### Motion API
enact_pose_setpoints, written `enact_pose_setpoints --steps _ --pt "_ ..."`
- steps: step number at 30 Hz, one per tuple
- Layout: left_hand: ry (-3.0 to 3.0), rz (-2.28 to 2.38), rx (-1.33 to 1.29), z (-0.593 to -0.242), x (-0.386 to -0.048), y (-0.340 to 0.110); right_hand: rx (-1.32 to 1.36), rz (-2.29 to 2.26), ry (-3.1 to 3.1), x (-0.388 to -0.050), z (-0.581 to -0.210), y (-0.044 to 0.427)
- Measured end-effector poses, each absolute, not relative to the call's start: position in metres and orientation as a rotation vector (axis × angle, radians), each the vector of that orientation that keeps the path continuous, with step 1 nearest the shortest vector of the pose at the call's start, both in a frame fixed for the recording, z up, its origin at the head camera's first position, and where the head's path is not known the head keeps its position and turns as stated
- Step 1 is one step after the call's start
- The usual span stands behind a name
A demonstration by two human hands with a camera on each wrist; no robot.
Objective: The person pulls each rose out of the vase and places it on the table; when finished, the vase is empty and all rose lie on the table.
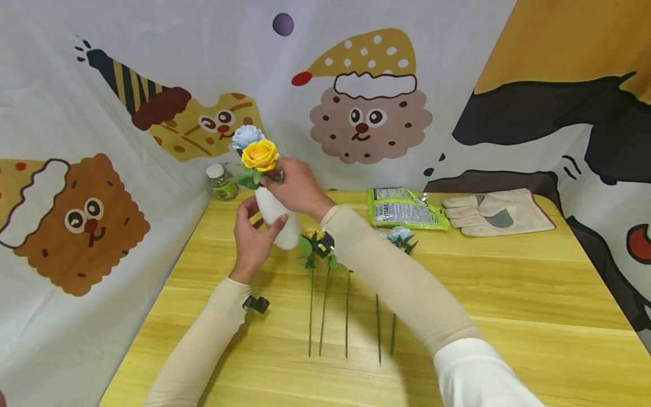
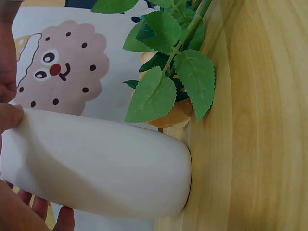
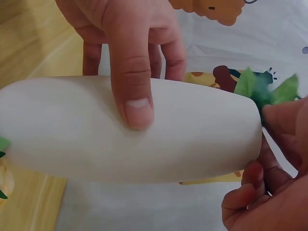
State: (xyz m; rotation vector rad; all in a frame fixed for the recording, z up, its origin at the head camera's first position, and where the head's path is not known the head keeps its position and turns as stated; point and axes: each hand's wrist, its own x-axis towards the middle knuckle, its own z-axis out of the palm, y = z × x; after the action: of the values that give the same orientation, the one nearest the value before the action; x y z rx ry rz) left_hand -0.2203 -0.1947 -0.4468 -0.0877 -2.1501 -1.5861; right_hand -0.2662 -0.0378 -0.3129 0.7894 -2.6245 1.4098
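Observation:
A white vase [image 1: 281, 217] stands on the wooden table, with its base on the tabletop. My left hand [image 1: 252, 237] grips its side, thumb [image 3: 134, 91] across the near face and fingers behind. At the vase's mouth, my right hand [image 1: 300, 183] pinches the stem of a yellow rose [image 1: 260, 155], just below its bloom. A light blue rose [image 1: 247, 137] rises from the mouth right behind the yellow one. Green leaves [image 3: 260, 91] show by the right fingertips in the right wrist view. How deep the stems reach inside the vase is hidden.
Several more roses lie on the table, their stems [image 1: 347, 316] toward me; leaves [image 2: 154, 96] lie close beside the vase. A lidded jar [image 1: 222, 182] stands at the back left. A green packet [image 1: 405, 209] and work gloves [image 1: 500, 212] lie at the back right, before a printed cloth.

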Motion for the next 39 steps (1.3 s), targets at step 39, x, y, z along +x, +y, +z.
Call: enact_pose_setpoints --steps 39 --pt "-2.118 -1.604 -0.108 -0.449 -0.222 -0.194 0.442 1.931 -1.72 -0.268 -0.301 0.007"
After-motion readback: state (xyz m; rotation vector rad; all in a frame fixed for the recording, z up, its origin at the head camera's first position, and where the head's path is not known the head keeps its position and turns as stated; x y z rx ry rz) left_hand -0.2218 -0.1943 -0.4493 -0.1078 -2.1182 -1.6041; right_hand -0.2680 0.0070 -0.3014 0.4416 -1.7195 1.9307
